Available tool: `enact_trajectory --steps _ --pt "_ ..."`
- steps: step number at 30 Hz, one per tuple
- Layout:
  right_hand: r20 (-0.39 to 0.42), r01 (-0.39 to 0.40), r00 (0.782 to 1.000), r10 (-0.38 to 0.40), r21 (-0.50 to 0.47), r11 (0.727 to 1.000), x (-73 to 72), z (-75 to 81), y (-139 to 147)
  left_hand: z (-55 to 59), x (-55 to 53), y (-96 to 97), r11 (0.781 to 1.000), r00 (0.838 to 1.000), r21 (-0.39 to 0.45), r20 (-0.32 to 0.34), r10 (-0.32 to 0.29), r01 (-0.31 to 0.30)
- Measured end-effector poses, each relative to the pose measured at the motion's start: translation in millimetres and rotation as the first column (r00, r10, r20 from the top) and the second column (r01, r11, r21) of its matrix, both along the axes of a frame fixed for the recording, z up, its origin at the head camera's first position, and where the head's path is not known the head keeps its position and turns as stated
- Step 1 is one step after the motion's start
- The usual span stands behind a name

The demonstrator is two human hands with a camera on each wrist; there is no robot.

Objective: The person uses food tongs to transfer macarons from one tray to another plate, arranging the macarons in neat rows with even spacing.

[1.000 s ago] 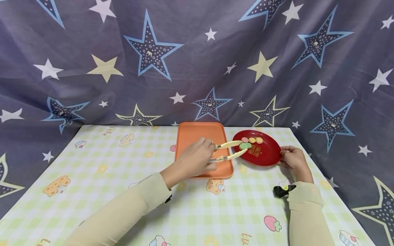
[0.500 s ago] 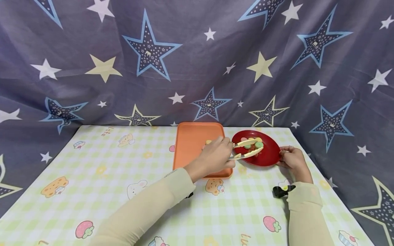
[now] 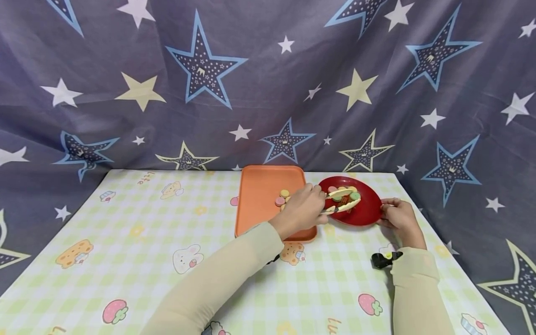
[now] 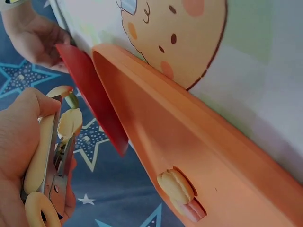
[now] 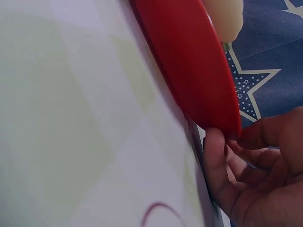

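My left hand [image 3: 304, 207] grips metal tongs with pale yellow scalloped tips [image 3: 340, 192], reaching over the red plate [image 3: 369, 210]. A green macaron [image 3: 355, 196] sits between the tips; in the left wrist view a green piece [image 4: 72, 100] shows by one tip [image 4: 70, 122]. Whether it touches the plate I cannot tell. Pink [image 3: 332, 189], yellow and another green macaron lie on the plate, partly covered by the tongs. At the plate's right side, my right hand [image 3: 400, 219] pinches the rim between thumb and fingers, as the right wrist view also shows.
An orange tray [image 3: 258, 197] lies left of the plate, under my left forearm. On it are a yellow macaron [image 3: 284, 193], a pink macaron [image 3: 279, 201] and more partly hidden behind the hand. A checked cloth [image 3: 146, 274] covers the table; a star-patterned curtain [image 3: 259, 83] hangs behind.
My left hand has moved right with the tongs, carrying the green macaron farther across the plate. Macarons on the tray have come into sight. The right hand stays at the rim.
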State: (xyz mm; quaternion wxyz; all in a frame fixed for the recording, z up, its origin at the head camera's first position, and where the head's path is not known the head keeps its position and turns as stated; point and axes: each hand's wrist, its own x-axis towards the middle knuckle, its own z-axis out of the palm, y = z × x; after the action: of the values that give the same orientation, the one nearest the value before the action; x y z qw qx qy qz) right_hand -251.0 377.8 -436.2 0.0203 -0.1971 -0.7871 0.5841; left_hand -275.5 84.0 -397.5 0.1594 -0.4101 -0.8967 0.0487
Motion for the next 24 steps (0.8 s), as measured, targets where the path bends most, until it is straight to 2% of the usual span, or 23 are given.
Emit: enact_trajectory --steps 9,15,24 --pt "-0.003 -0.002 1.0 0.002 -0.002 1.0 -0.8 0.4 1 -3.0 -6.5 10.1 0.998 0.998 -0.041 0.033 0.055 -0.053" --pt "-0.004 0.0 1.0 0.0 -0.008 1.0 0.0 1.8 1 -7.8 -10.7 12.4 0.997 0.997 -0.044 0.039 0.063 -0.061" --pt "-0.004 0.001 1.0 -0.001 -0.014 1.0 0.3 2.0 1 -9.3 -13.9 15.8 0.993 0.996 -0.082 0.026 0.082 -0.08"
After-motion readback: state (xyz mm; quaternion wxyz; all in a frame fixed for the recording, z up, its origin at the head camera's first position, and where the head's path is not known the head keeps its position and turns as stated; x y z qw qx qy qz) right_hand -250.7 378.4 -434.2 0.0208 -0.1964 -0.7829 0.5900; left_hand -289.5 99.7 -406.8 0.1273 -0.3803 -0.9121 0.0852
